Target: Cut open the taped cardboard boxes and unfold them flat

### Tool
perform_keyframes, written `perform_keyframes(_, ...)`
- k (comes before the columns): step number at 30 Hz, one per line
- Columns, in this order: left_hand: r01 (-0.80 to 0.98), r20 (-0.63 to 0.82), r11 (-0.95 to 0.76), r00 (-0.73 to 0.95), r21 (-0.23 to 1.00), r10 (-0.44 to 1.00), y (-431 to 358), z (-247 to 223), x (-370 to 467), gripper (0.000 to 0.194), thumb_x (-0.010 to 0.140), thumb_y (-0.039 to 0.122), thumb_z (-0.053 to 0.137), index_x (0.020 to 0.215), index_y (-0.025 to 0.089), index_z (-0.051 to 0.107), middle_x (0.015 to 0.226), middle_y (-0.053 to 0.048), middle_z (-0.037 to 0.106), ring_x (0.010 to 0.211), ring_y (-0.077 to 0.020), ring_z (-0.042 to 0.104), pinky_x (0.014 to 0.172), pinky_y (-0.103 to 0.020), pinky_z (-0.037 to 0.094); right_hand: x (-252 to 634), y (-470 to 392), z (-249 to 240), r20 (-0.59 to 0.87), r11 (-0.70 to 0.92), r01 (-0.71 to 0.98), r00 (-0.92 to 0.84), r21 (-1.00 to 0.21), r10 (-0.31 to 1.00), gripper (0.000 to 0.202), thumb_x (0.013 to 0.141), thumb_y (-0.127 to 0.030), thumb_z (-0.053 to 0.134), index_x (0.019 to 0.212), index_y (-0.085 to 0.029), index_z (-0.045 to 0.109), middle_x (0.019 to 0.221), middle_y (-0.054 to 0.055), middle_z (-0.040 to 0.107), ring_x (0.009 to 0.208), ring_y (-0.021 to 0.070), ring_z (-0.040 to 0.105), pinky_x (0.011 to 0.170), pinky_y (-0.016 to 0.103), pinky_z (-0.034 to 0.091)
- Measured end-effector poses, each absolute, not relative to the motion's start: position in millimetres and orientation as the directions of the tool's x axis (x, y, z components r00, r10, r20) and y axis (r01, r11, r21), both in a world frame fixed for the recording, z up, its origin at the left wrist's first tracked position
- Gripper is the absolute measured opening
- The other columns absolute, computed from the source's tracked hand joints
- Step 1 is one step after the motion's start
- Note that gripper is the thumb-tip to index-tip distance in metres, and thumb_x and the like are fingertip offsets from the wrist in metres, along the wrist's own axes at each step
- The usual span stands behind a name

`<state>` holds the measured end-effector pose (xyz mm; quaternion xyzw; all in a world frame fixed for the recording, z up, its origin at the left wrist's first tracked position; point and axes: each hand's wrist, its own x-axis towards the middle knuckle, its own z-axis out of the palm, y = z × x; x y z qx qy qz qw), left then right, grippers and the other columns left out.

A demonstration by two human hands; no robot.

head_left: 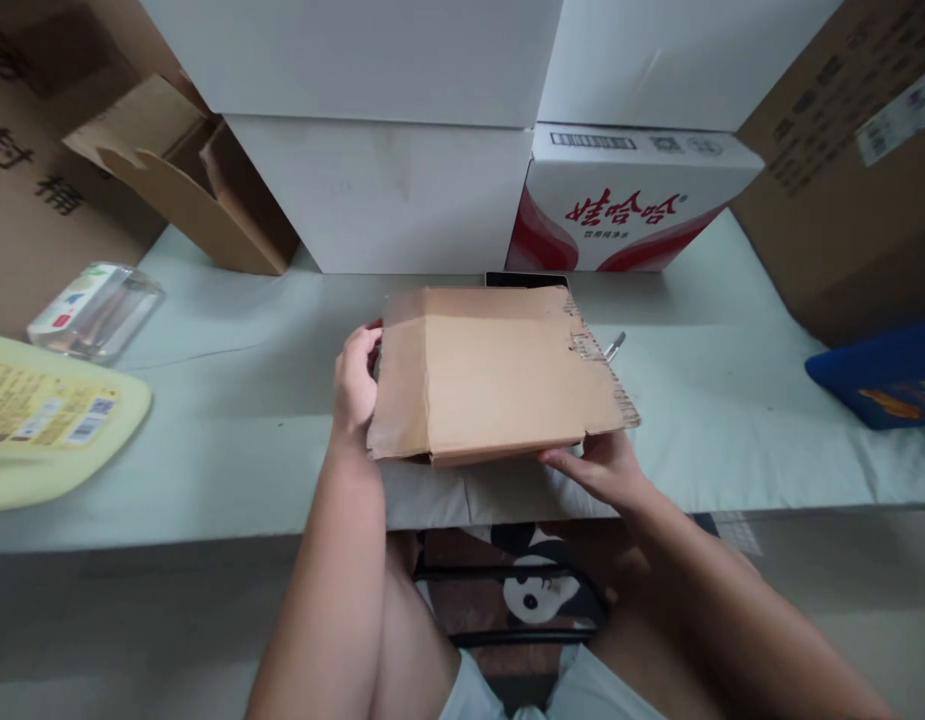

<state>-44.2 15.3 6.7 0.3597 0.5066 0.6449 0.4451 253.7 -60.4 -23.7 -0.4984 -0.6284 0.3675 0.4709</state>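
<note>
Between my hands is a brown cardboard box (499,370) with a wide flap lying over its top; the flap's right edge is torn and ragged. My left hand (357,380) grips the box at its left side, with the fingers curled behind the edge and partly hidden. At the front right corner, my right hand (601,465) holds it with the thumb along the near edge and the other fingers out of sight underneath. Just past the torn edge, a small silvery tool (616,346) lies on the cloth. Behind the box shows part of a dark flat object (526,280).
White boxes (387,190) stand stacked at the back, beside a red-and-white carton (634,200). An open cardboard box (192,180), a clear plastic pack (98,310) and a yellow bottle (57,425) are leftward. A blue package (882,375) sits right on the pale green cloth (732,400).
</note>
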Motion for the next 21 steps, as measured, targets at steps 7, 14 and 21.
perform_keyframes(7, -0.538, -0.222, 0.125, -0.119, 0.834, 0.968, -9, 36, -25, 0.050, 0.086, 0.063, 0.058, 0.101, 0.017, 0.071, 0.099, -0.013, 0.075, 0.119, -0.0363, 0.067, 0.091, -0.044, 0.059, 252, -53, -25, 0.173, 0.138, 0.305, 0.091, -0.942, 0.981, 0.066, 0.066, -0.052, 0.088, 0.114, -0.024, 0.052, 0.096, 0.008, 0.067, 0.070, 0.0201, 0.062, 0.056, 0.034, 0.054)
perform_keyframes(14, -0.513, -0.382, 0.280, -0.103, 0.811, 0.918, -6, 34, -21, 0.055, 0.096, 0.061, 0.042, 0.112, 0.017, 0.071, 0.097, -0.013, 0.076, 0.115, -0.0328, 0.070, 0.087, -0.042, 0.060, 249, -50, -11, 0.140, 0.107, 0.207, 0.150, -0.973, 0.979, 0.052, 0.071, -0.040, 0.083, 0.113, -0.025, 0.056, 0.100, 0.004, 0.069, 0.083, 0.0185, 0.066, 0.070, 0.032, 0.055)
perform_keyframes(21, -0.375, -0.511, 0.468, -0.020, 0.800, 0.859, -8, 31, -30, 0.045, 0.090, 0.055, 0.056, 0.098, 0.014, 0.074, 0.061, -0.010, 0.065, 0.048, -0.0227, 0.062, 0.038, -0.028, 0.040, 254, -47, -6, -0.130, -0.096, -0.122, 0.312, -0.988, 0.941, 0.038, 0.079, -0.059, 0.067, 0.079, -0.021, 0.063, 0.065, 0.001, 0.063, 0.062, 0.0178, 0.062, 0.057, 0.030, 0.053)
